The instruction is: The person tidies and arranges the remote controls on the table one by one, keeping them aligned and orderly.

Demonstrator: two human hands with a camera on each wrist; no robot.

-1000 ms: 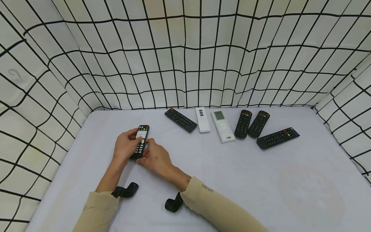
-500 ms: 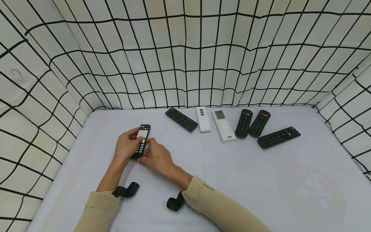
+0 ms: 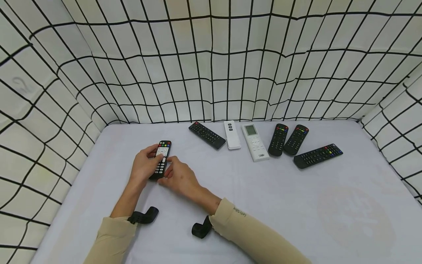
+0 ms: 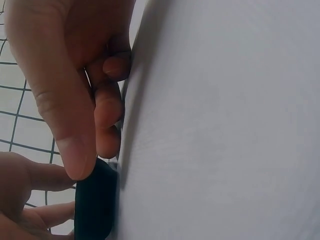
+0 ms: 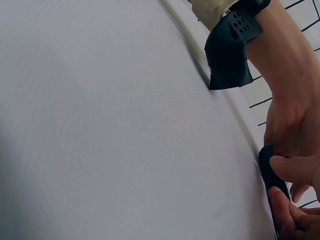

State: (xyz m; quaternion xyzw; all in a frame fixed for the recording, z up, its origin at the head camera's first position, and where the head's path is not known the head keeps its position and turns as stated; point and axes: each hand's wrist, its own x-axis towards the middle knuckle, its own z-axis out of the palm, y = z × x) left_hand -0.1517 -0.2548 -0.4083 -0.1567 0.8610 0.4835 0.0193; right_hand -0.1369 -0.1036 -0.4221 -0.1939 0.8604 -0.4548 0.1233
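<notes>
A black remote control [image 3: 160, 169] with a white pad and coloured top buttons lies at the left of the table. My left hand [image 3: 144, 165] grips it from the left side, thumb across its face. My right hand [image 3: 182, 178] holds its lower right edge between thumb and fingers. In the left wrist view the dark end of the remote [image 4: 96, 205] shows under the left thumb, close to the cloth. The right wrist view has the remote [image 5: 270, 172] between the hands, its buttons out of sight.
Along the back lie a black remote [image 3: 207, 135], a slim white remote [image 3: 232, 135], a white remote with a screen [image 3: 255, 143] and several more black ones [image 3: 318, 156]. Black wire grid [image 3: 211, 66] surrounds the white-covered table [image 3: 280, 205]. Black mounts [image 3: 144, 216] sit on both wrists.
</notes>
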